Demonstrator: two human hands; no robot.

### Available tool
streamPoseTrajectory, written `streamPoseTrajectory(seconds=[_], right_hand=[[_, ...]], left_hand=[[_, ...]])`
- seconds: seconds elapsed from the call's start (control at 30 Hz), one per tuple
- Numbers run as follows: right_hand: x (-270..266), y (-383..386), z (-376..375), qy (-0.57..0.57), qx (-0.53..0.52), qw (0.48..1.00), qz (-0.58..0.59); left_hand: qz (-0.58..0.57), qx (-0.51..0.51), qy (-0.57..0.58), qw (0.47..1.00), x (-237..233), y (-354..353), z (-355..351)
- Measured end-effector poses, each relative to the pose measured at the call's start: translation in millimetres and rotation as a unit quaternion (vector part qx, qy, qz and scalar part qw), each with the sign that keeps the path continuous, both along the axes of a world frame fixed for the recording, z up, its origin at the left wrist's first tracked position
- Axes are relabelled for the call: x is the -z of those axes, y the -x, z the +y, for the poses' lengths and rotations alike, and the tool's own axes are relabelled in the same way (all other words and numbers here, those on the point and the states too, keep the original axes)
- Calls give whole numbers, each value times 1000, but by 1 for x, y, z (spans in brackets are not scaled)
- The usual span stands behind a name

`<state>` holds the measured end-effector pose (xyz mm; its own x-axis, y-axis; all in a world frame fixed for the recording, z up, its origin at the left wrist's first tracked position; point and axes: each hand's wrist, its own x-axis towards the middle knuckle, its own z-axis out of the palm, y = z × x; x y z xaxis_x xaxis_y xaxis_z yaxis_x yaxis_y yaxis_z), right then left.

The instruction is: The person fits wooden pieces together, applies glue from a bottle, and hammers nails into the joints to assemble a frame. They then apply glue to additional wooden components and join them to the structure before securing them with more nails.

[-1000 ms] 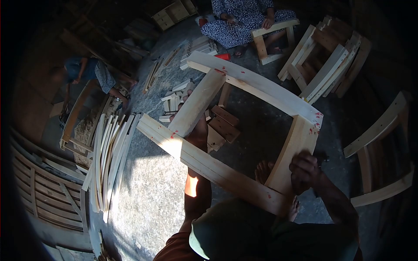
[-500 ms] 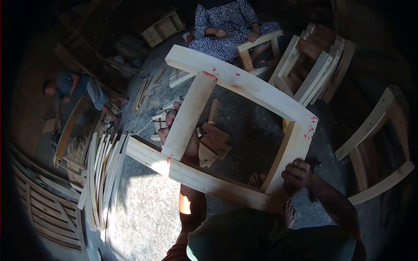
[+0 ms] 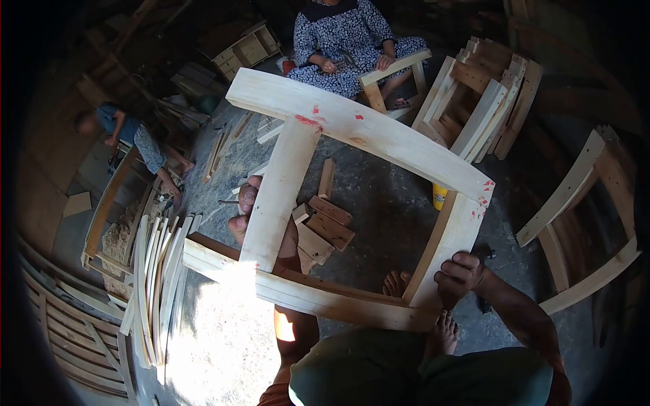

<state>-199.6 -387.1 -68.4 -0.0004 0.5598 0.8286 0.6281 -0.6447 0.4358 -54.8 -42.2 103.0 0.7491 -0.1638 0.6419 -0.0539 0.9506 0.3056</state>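
A pale wooden frame (image 3: 379, 145) with two curved rails and two crosspieces is held up in front of me, above the floor. Red marks show at several of its joints. My left hand (image 3: 248, 203) is wrapped round the left crosspiece from behind, so part of it is hidden by the wood. The right crosspiece is gripped near its lower end by my right hand (image 3: 458, 276), fingers curled over its outer edge. Several short wood blocks (image 3: 330, 230) lie on the floor behind the frame, seen through its opening.
Opposite me a seated person (image 3: 345, 47) holds a hammer and a smaller frame. Another person (image 3: 132, 135) works at the left. Stacked frames (image 3: 481, 101) stand at the back right, another frame (image 3: 589, 291) at the right. Long thin slats (image 3: 159, 271) lean at the left.
The frame has shifted a little to the left, its left end most of all, with both hands still on it. The person at the left has lowered a hand towards the floor.
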Motion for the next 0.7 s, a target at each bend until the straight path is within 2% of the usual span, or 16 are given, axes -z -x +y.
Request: streamPoseTrajectory(seconds=[0.2, 0.27, 0.33, 0.37, 0.43, 0.5, 0.57, 0.63, 0.7], right_hand=[[15, -1, 0, -26, -15, 999, 32], [17, 0, 1, -25, -24, 999, 35], [10, -2, 0, -12, 0, 1000, 29], [11, -4, 1, -68, -36, 995, 58], [1, 0, 5, -122, -60, 985, 109], [-5, -3, 6, -125, -71, 984, 109], [1, -6, 6, -125, -87, 981, 121], [14, -6, 2, -120, -98, 980, 123], [13, -7, 4, -115, -106, 980, 125]], left_hand=[[-25, -8, 4, 1000, -1, -1, 3], [-26, 22, 17, 999, 7, -6, 10], [-43, -23, 12, 999, 5, -11, 9], [-63, -54, 3, 997, 3, -13, 7], [-53, -64, -3, 997, -6, 0, -3], [17, -100, -40, 994, -11, 5, -7], [35, -114, -47, 992, -11, 4, -8], [123, -168, -76, 975, -16, 13, -14], [89, -156, -87, 980, -8, 7, -6]])
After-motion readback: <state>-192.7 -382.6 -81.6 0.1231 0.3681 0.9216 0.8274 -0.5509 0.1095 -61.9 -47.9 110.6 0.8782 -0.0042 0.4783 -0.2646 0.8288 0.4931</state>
